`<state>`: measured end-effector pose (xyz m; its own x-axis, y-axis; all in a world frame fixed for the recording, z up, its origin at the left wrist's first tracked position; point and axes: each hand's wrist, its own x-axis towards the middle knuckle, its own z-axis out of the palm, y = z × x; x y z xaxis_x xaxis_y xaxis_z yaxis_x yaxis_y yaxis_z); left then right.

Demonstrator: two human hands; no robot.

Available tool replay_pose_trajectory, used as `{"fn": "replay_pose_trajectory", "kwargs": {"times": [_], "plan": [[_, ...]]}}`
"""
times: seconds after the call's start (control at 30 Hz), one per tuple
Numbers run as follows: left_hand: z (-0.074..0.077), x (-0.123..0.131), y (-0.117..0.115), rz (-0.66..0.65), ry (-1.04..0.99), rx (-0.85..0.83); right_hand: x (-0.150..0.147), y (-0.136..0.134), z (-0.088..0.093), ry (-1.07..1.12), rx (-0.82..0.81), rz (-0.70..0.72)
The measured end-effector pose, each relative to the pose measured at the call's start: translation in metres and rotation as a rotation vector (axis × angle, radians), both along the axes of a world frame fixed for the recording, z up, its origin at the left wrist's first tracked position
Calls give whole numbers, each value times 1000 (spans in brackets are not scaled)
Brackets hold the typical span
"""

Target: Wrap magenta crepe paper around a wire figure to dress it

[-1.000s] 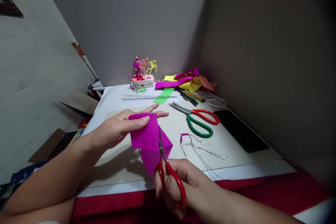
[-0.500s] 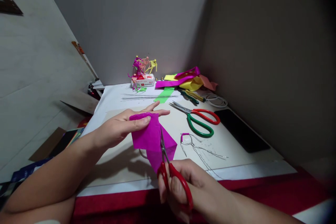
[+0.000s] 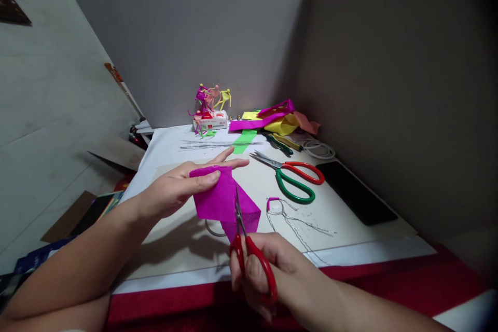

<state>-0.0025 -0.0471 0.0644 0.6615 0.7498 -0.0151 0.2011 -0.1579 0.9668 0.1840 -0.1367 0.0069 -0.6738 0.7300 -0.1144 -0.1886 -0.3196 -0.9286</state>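
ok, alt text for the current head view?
The left hand holds magenta paper; the right hand holds red-handled scissors against it. On the table ahead lie larger scissors with red and green handles, a twisted-wire figure and a flat black slab, with small colourful figures farther back.

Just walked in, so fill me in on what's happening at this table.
A person's left hand holds a thin sheet of magenta paper under its thumb. The right hand grips small metal scissors with red handles, their blades at the paper. To the right, a figure of twisted silver wire, partly wrapped in magenta, lies on the pale flat board, near larger scissors with one red and one green handle.
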Motion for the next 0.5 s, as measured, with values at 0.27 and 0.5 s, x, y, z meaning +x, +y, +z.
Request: {"fn": "replay_pose_trajectory", "kwargs": {"times": [0.27, 0.5], "plan": [[-1, 2, 0, -1, 19, 53, -3, 1, -5, 30, -12, -49], [-4, -3, 2, -81, 6, 93, -3, -2, -13, 40, -70, -80]]}}
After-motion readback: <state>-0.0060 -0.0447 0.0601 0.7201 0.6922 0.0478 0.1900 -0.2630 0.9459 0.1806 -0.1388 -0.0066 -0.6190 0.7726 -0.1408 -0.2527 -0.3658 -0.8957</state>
